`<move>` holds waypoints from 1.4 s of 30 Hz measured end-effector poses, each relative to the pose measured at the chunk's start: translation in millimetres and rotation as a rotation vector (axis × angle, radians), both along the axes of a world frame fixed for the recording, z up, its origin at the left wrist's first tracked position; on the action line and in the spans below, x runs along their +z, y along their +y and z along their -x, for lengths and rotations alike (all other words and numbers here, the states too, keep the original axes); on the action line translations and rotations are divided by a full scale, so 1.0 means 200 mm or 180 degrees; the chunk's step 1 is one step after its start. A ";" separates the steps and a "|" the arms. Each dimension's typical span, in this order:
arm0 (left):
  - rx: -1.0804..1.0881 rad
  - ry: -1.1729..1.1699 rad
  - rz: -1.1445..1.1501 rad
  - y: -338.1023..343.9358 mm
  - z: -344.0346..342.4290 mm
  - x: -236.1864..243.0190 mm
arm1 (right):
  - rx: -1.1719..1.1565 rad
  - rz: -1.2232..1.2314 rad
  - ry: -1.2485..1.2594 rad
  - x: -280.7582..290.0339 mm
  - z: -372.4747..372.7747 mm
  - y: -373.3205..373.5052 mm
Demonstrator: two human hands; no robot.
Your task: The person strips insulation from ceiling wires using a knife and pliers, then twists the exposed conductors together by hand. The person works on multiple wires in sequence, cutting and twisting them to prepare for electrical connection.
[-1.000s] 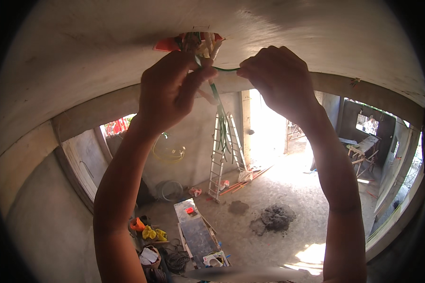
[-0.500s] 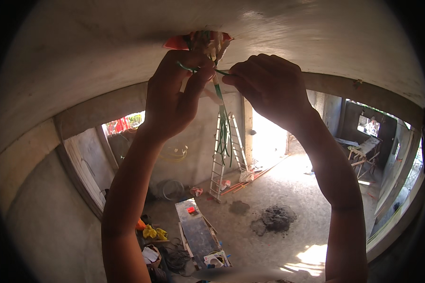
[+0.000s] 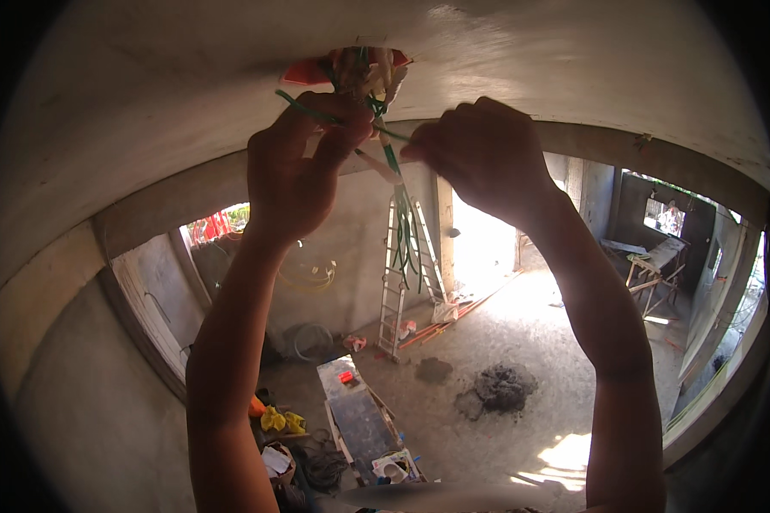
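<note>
Both my arms reach up to a red-orange ceiling box [image 3: 306, 72] with a cluster of wires and pale tape spilling from it. My left hand [image 3: 298, 167] is closed in a pinch on a green wire [image 3: 393, 134] just below the box, and one loose end sticks out past its fingers to the left. To its right, my right hand [image 3: 483, 158] has its fingers closed on the same green strand, which spans the gap between the hands. Between my hands hangs a bundle of green wires [image 3: 405, 244], wrapped higher up with pale tape. The fingertips are partly dark and hidden.
Below stands an aluminium stepladder [image 3: 392, 312] by the wall, near a bright doorway [image 3: 483, 252]. A long board [image 3: 359, 419] holding small items lies lower left, beside yellow bags [image 3: 282, 421]. A dark patch [image 3: 500, 389] marks the floor; a wooden trestle [image 3: 657, 267] stands right.
Both hands have shifted slightly left, and the gap between them is a little wider. More of the green wire's end now sticks out left of my left hand.
</note>
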State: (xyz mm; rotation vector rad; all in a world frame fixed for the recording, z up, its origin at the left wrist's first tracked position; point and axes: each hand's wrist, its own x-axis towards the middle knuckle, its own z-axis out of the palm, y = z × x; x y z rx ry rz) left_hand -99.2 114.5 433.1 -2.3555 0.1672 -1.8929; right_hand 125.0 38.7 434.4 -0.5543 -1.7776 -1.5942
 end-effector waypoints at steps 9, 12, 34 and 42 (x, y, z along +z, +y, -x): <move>0.0666 0.0185 -0.0909 -0.04 0.04 0.02 | -0.0057 0.0243 0.0137 -0.01 -0.03 -0.06; 0.0740 0.0116 -0.1168 -0.04 0.01 0.05 | -0.0212 0.0414 0.0236 -0.06 -0.03 -0.10; 0.0014 -0.0247 -0.0308 -0.03 -0.02 0.02 | 0.0156 0.0185 0.0293 0.01 -0.04 -0.02; 0.0913 -0.0359 -0.0352 0.01 0.25 -0.28 | 0.1134 0.1352 0.1454 -0.40 -0.14 -0.07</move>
